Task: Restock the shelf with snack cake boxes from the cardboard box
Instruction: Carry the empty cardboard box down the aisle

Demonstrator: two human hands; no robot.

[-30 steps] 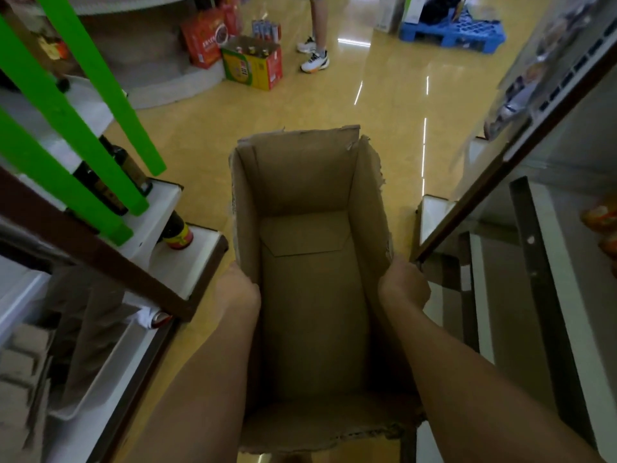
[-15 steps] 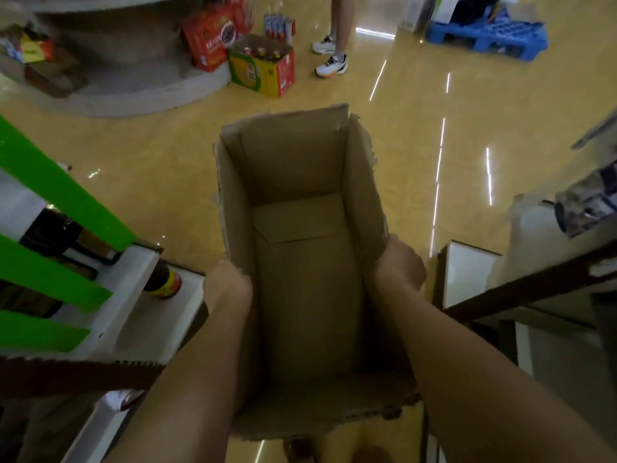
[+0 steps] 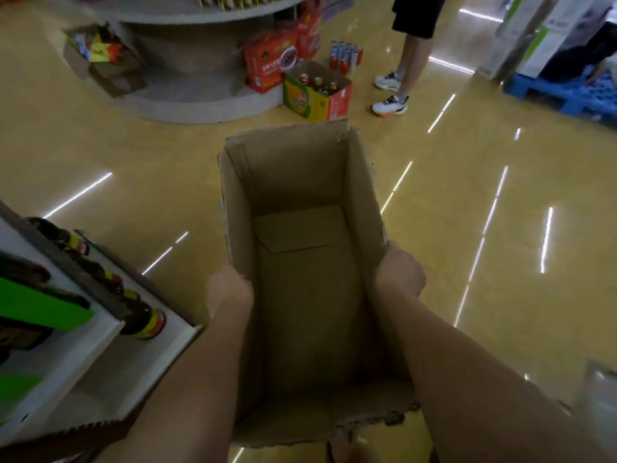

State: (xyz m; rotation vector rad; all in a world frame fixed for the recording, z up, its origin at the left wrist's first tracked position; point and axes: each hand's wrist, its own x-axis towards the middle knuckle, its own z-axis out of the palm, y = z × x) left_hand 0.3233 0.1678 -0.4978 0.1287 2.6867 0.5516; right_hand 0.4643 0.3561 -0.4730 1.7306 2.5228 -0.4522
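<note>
The cardboard box (image 3: pixel 307 289) sits at the centre of the head view, open top toward the camera, its inside bare with no snack cake boxes showing; it is carried above the glossy floor (image 3: pixel 467 228) between both forearms. The left hand (image 3: pixel 228 287) clamps the left wall at about 9 o'clock of the box, fingers curled over the rim, and the right hand (image 3: pixel 399 272) grasps the right wall at about 3 o'clock, fingers wrapped outside it; gripping opposite walls probably keeps the floppy, torn-edged carton square and level while walking. A white shelf (image 3: pixel 100 355) with dark bottles (image 3: pixel 147 324) lies at 8 o'clock; a round display stand (image 3: pixel 187 61) stands at 11 o'clock, a yellow and red crate of bottles (image 3: pixel 317 91) at 12 o'clock, and a person's legs in white trainers (image 3: pixel 389 105) at 1 o'clock; a blue pallet (image 3: pixel 551 91) sits at 2 o'clock. Compared with a second ago, the shelves that hemmed the box on both sides have fallen back; the right-hand shelving is gone from view, open floor surrounds the carton, and the grips on both walls are unchanged; judging by the empty box, the restocking looks finished and the carton is being taken away.
</note>
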